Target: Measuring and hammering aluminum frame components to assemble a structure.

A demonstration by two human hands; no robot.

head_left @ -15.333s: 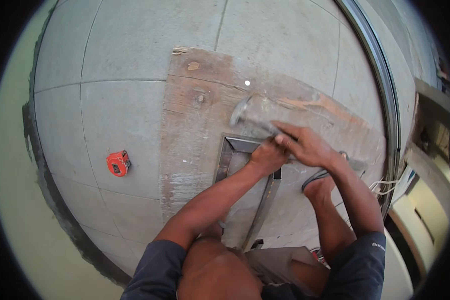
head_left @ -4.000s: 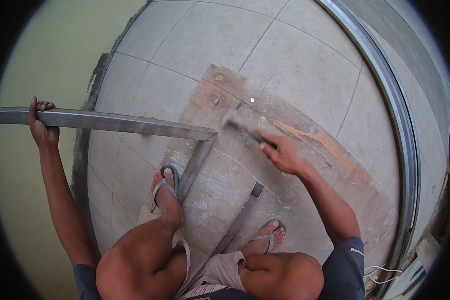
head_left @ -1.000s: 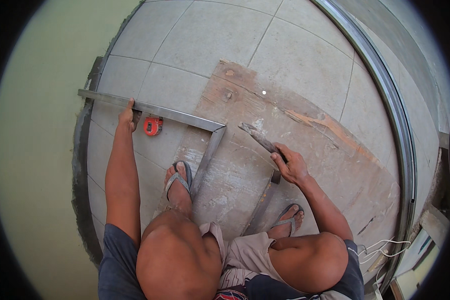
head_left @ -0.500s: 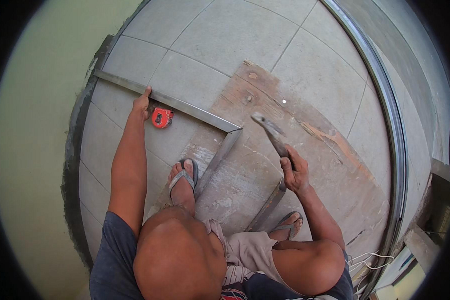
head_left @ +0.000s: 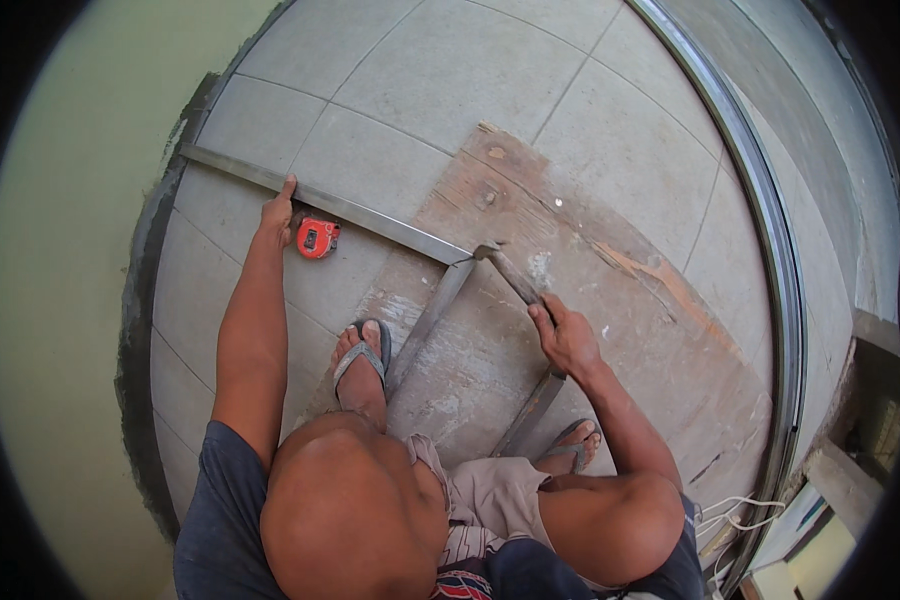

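left hand (head_left: pixel 277 208) pressing long metal bar (head_left: pixel 330 205) flat on floor tiles, far left | right hand (head_left: pixel 562 337) gripping hammer (head_left: pixel 515 278) at bar's right end on board (head_left: pixel 610 300) | risk: bar probably skidding under a glancing blow, hitting foot (head_left: pixel 362 365)

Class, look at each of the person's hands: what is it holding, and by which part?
The right hand grips a hammer by its handle. The left hand rests on the long metal bar, part-way along it.
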